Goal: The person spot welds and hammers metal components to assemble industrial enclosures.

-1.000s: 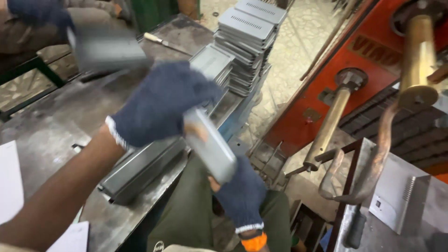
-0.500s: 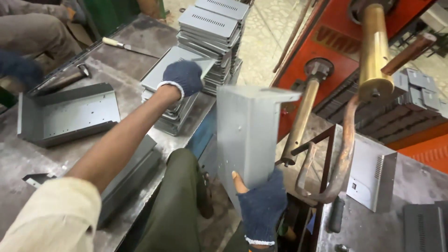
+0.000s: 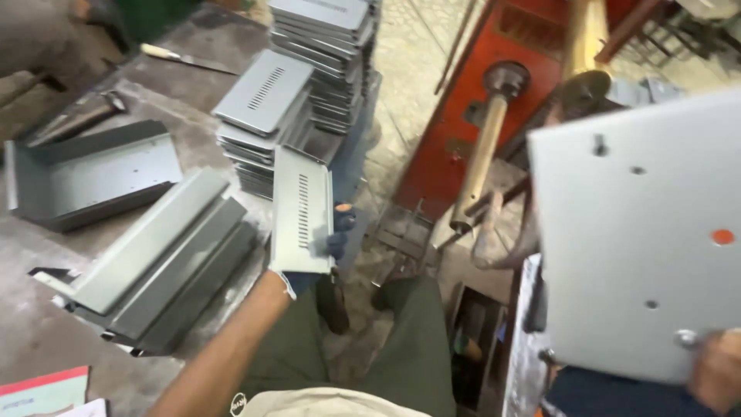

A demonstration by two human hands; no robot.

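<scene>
Left hand [image 3: 328,245] gripping slotted grey panel [image 3: 301,210], right hand [image 3: 714,371] holding flat grey plate [image 3: 641,232]

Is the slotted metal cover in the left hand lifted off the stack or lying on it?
Lifted off. The left hand holds the slotted cover tilted in front of the stack, its lower end over the floor.

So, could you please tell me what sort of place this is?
Most likely a sheet-metal workshop: stacks of grey slotted metal covers stand on a worn steel workbench, with a red machine beside it.
</scene>
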